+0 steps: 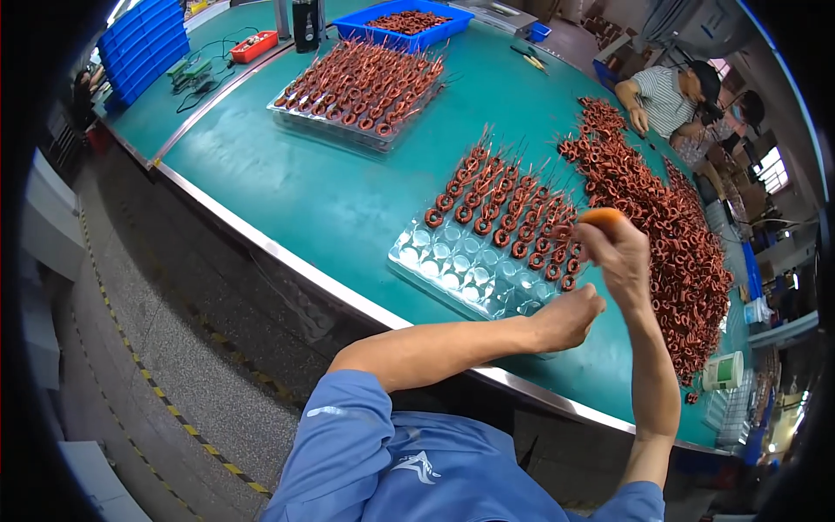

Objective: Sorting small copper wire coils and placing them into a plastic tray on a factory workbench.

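My left hand (570,319) is closed just off the near right corner of a clear plastic tray (454,271); whatever its fingers hold, if anything, is hidden. Above and right of it, my right hand (619,252) is curled around a smooth, curved orange piece (600,215), possibly a tool handle. The rest of that piece is hidden by the fingers. In the tray's far part stand rows of copper-wound ring coils (502,235) with loose wire ends, while its near cups hold none. Just right of my right hand rises a large heap of similar coils (648,196).
A second clear tray full of coils (357,91) lies at the far left, before a blue bin (348,28) of coils. Stacked blue crates (143,48) and a red box (254,47) stand beyond. A co-worker (665,100) sits across the heap. A white tub (724,371) is at right.
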`<state>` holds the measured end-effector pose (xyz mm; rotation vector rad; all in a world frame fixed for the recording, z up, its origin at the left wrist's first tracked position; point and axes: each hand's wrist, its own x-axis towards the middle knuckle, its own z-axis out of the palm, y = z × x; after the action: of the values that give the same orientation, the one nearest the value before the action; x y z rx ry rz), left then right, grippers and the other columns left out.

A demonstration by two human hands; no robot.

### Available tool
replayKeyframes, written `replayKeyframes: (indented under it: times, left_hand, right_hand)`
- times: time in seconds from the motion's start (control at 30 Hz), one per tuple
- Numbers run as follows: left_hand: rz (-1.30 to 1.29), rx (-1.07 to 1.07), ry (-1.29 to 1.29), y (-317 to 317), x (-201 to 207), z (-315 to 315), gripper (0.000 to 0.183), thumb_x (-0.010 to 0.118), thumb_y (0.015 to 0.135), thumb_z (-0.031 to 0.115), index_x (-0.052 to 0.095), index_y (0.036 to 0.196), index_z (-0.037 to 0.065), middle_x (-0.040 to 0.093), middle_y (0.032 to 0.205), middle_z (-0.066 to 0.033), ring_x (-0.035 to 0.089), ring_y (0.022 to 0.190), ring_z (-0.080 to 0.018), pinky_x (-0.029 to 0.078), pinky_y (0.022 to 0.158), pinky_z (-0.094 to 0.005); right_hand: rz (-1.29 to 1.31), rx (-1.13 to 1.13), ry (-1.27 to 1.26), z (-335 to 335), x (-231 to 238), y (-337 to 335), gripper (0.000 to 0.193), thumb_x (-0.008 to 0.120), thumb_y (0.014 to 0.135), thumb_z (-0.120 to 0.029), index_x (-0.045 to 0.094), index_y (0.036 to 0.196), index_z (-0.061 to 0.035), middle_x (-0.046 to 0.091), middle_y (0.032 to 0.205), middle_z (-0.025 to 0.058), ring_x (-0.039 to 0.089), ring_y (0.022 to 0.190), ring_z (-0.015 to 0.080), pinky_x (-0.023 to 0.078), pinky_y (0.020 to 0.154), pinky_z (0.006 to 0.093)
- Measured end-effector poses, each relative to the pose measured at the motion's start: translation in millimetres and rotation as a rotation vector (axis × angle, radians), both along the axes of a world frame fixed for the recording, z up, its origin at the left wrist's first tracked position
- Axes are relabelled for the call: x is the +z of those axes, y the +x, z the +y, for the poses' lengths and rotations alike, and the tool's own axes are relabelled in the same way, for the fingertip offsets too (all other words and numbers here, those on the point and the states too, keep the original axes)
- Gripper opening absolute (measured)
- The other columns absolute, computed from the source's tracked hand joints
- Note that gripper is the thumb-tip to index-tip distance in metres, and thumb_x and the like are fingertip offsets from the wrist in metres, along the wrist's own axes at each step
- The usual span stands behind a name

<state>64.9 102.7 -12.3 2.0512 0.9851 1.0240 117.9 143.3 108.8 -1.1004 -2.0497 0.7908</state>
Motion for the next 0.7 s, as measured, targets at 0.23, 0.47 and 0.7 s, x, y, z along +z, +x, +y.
replayKeyframes:
  times: [0.23,0.47,0.7]
  left_hand:
    - [0.115,-0.008,0.253,10.5,-31.7,4.0,0.031,0.05,0.075,0.002,0.059,0.103,-0.005,0.058,0.103,-0.0249,0.057,0.099,-0.0365,0.044,0.088,-0.0443]
    - [0.071,-0.014,0.347,8.9,-32.8,-1.7,0.034,0.052,0.074,0.002,0.057,0.106,-0.007,0.057,0.105,-0.0256,0.057,0.097,-0.0375,0.046,0.083,-0.044]
    - [-0.019,-0.076,0.23,-0.4,-8.2,1.5,0.022,0.049,0.076,-0.002,0.056,0.097,-0.002,0.056,0.094,-0.0216,0.056,0.089,-0.0384,0.046,0.076,-0.0439]
  right_hand:
    - [-0.109,0.3,-0.19,17.7,-37.9,-94.2,0.015,0.062,0.087,-0.013,0.065,0.096,-0.0016,0.064,0.07,0.004,0.057,0.052,0.0073,0.044,0.044,0.0239]
    - [-0.15,0.424,-0.246,25.6,-58.6,-108.2,0.017,0.06,0.087,-0.013,0.064,0.096,0.0019,0.065,0.071,0.0074,0.059,0.052,0.0101,0.048,0.049,0.0263]
    - [-0.193,0.285,0.211,40.2,-13.5,-68.3,0.026,0.064,0.087,-0.012,0.06,0.108,0.0019,0.064,0.074,0.0079,0.06,0.061,0.0107,0.047,0.052,0.0264]
